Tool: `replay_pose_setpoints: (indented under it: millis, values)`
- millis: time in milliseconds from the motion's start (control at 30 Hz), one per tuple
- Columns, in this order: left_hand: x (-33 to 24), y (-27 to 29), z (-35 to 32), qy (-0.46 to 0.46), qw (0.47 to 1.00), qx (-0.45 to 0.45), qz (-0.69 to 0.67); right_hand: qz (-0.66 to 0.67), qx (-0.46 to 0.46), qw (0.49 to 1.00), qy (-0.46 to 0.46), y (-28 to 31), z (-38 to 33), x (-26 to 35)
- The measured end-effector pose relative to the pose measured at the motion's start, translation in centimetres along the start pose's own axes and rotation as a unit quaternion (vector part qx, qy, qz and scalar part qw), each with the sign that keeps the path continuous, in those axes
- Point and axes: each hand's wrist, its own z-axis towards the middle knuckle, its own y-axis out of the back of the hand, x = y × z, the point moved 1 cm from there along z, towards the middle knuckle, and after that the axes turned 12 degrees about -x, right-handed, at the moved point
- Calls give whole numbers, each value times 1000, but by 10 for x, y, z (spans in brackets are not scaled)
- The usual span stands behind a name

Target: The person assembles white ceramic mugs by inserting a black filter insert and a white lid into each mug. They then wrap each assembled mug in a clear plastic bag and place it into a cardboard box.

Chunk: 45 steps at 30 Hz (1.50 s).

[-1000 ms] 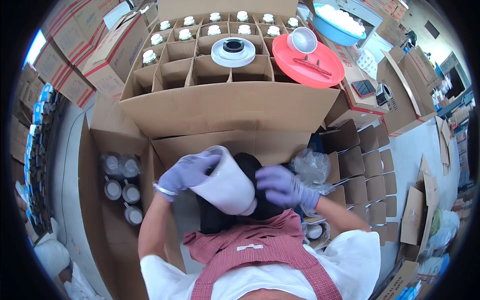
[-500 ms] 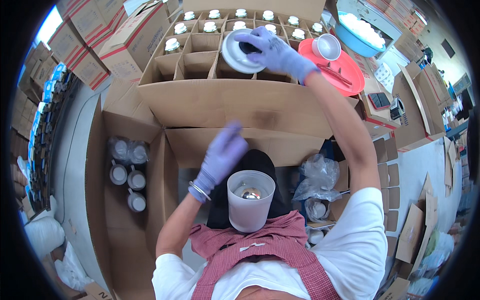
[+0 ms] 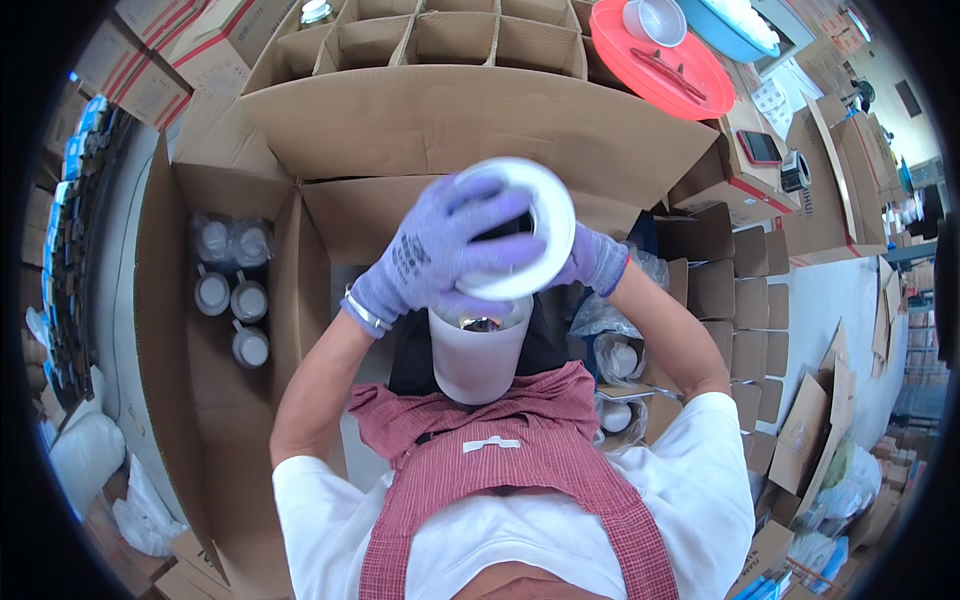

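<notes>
Both gloved hands are closed on a white round lid (image 3: pixel 552 215) with a dark centre, tilted above my lap. My left hand (image 3: pixel 440 245) spreads its fingers across the lid's face and dark middle. From the other side, my right hand (image 3: pixel 592 260) grips it, its fingers mostly hidden behind the lid. Right below stands a frosted cylindrical jar (image 3: pixel 478 358), upright between my thighs on the red checked apron. A shiny metallic round part (image 3: pixel 480 324) shows inside the jar. The lid partly covers the view of its mouth.
Ahead is a divided carton (image 3: pixel 420 125) with a capped bottle (image 3: pixel 316 12) at its far left. A pink tray (image 3: pixel 700 90) with reddish-brown sticks and a bowl (image 3: pixel 655 20) stands right of it. At left, an open box (image 3: pixel 225 430) holds several white cups (image 3: pixel 250 345).
My right hand has brought the lid from over the divided carton down to above the jar. My left hand has come up and taken hold of it too. The view has tilted downward.
</notes>
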Motion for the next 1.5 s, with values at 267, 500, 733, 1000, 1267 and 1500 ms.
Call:
replay_pose_setpoints:
  millis: [267, 500, 733, 1000, 1267, 1500]
  values:
    - [4, -20, -75, 192, 930, 191, -248, -264, -125, 941, -170, -1, -13, 3]
    - [-11, -30, -81, 193, 920, 213, -267, -207, -34, 976, -65, -69, -46, -13]
    - [-45, -22, -91, 250, 941, 151, -170, -307, 107, 909, 259, -61, -40, -42]
    - [-71, -111, -200, 669, 661, -24, -340, -524, 142, 769, -338, -14, -157, 66]
    - [-91, -100, -173, 722, 469, -26, -508, -438, -49, 871, 219, -51, -146, 51]
    - [-85, -39, -51, 224, 969, -41, -95, -57, -301, 946, -103, -45, -133, 11]
